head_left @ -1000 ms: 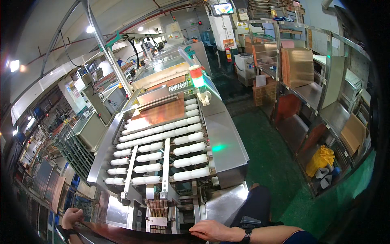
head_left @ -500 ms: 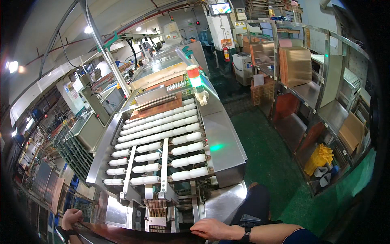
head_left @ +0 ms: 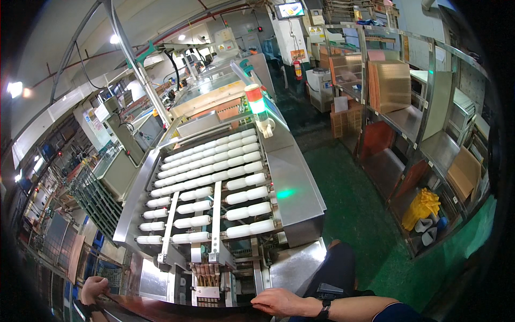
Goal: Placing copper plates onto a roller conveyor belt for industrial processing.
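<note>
Overhead lamps (head_left: pixel 114 39) light your view brightly, with white flare at upper left; the signal tower (head_left: pixel 257 104) casts a green patch on the steel cover (head_left: pixel 295 172); the metal sheet (head_left: pixel 298 268) glares; your panel (head_left: pixel 161 307) sits dim; the shelving's (head_left: pixel 389 163) lower bays are shadowed; your right hand (head_left: pixel 281 303) looks fairly sharp; fisheye bends straight edges, and your rim fades to black.

We class the site as a factory workshop. As evidence we record a conveyor of white rollers (head_left: pixel 194 194), a lit signal tower (head_left: pixel 256 106), metal racking (head_left: pixel 406 121) bearing stacked panels (head_left: pixel 390 87), a green floor (head_left: pixel 343 188), and a red fire extinguisher (head_left: pixel 298 71) by a white pillar (head_left: pixel 285 40).
</note>
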Tool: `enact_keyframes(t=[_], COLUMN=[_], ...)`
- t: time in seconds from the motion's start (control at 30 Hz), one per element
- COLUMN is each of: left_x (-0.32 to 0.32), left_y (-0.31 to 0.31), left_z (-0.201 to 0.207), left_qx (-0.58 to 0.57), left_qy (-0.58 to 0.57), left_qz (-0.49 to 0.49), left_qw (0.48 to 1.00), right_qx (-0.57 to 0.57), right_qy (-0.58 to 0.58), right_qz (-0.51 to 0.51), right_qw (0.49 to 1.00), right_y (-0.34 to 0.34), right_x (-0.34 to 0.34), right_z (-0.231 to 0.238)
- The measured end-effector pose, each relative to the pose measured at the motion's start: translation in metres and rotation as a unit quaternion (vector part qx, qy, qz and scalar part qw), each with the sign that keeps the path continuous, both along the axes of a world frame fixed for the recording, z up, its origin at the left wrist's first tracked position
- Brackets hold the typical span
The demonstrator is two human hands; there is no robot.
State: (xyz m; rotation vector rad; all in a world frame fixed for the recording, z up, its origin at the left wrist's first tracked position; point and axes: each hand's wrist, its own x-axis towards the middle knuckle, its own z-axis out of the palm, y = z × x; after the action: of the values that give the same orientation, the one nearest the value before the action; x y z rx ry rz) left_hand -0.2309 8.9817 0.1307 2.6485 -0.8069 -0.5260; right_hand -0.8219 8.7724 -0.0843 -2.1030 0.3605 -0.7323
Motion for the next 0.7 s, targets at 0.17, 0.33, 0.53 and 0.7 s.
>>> enact_keyframes(t=[0.17,0.33,0.53,0.7], left_x=[0.004,-0.012,0.007,-0.034], left_y=[0.005,-0.011,0.008,-0.010], left_z=[-0.005,-0.002,0.000,0.018], left_qx=[-0.027,-0.017,-0.047,-0.056], left_qy=[0.013,-0.026,0.078,0.134], left_qz=[0.002,-0.039,0.027,0.071], left_qw=[1.000,0.999,0.995,0.987], right_qx=[-0.011,-0.020,-0.045,-0.040], right_qy=[-0.014,-0.010,-0.046,-0.037], right_qz=[-0.008,-0.014,-0.027,-0.027], right_qw=[1.000,1.000,0.998,0.998], right_y=[0.002,0.002,0.006,0.006], right_x=[0.000,-0.002,0.002,0.000], right_z=[-0.003,-0.017,-0.007,-0.004])
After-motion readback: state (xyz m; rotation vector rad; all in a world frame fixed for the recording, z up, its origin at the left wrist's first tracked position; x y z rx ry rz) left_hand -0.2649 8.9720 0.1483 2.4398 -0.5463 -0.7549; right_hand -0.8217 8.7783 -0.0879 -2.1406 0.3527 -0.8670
